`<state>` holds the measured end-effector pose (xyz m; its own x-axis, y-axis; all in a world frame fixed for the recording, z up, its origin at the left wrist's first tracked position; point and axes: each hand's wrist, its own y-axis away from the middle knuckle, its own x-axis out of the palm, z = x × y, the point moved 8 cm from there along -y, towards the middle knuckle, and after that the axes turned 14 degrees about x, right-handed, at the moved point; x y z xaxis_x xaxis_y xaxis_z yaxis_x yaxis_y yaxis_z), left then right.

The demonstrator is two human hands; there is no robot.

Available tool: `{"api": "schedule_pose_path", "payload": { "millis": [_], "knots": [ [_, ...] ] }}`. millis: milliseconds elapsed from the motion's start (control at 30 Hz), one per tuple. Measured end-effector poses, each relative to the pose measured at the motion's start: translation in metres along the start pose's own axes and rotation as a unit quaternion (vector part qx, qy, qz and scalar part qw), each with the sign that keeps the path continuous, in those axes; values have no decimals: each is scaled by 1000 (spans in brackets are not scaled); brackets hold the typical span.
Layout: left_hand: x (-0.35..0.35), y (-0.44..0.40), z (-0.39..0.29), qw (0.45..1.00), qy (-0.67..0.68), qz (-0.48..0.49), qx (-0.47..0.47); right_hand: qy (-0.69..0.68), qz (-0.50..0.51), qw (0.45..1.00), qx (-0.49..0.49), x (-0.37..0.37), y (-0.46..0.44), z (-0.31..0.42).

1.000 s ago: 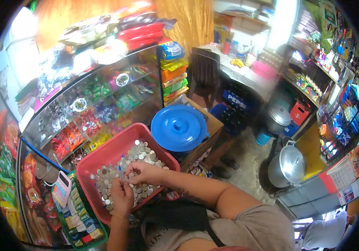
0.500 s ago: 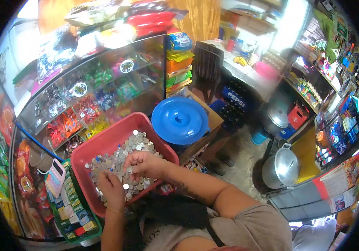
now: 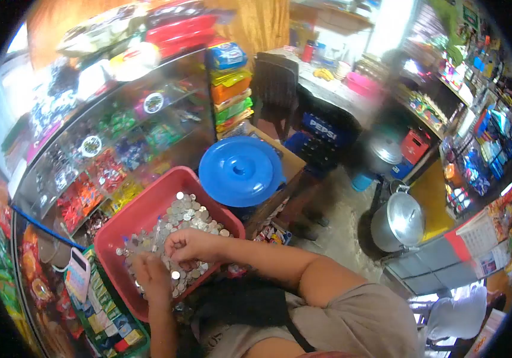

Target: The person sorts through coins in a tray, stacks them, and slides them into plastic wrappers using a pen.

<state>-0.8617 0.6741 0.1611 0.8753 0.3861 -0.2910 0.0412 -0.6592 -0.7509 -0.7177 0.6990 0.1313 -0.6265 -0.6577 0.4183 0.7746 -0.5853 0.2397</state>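
Observation:
A red plastic basin (image 3: 114, 221) in front of me holds a heap of loose silver coins (image 3: 191, 216). My right hand (image 3: 191, 246) is over the middle of the heap, its fingers curled inward; whatever may be in them is too small to make out. To its left, over the basin's near left part, is my left hand (image 3: 152, 273), blurred, with its fingers drawn together. Its fingertips face the right hand, with a small gap between the two. A thin clear pen-like stick (image 3: 158, 231) with blue ends appears among the coins just beyond my hands.
A blue lidded tub (image 3: 241, 170) stands against the basin's far right side. A green tray of small packets (image 3: 108, 310) with a pastel calculator-like device (image 3: 78, 277) lies left. Behind is a glass candy case (image 3: 122, 128). Metal pots (image 3: 398, 224) stand at right.
The view has shifted, so the basin and tub sit slightly further left. Both hands stay over the coins; the left has turned a little, and its fingers are more blurred.

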Motion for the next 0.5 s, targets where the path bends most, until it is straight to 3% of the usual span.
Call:
{"api": "schedule_pose_path", "payload": {
  "millis": [100,167,200,267,300,400,500],
  "knots": [
    [-20,12,51,984,107,-53,-129,-111,-44,992,-34,-32,3,2],
    [-23,5,32,910,262,-127,-295,-129,-80,987,-54,-35,8,7],
    [-28,10,47,937,185,-87,-283,-133,-86,986,-47,-34,4,4],
    [-12,0,30,994,-4,27,-102,-135,-90,985,-54,-30,-4,-2],
    [-2,-4,15,992,-99,82,-6,-131,-86,985,-68,-27,-9,-5],
    [37,-5,-22,984,40,172,-23,-20,-55,994,-88,-17,-20,-5],
    [49,8,-21,963,179,135,-151,26,-20,998,-57,-5,-18,-7]
  ]
}}
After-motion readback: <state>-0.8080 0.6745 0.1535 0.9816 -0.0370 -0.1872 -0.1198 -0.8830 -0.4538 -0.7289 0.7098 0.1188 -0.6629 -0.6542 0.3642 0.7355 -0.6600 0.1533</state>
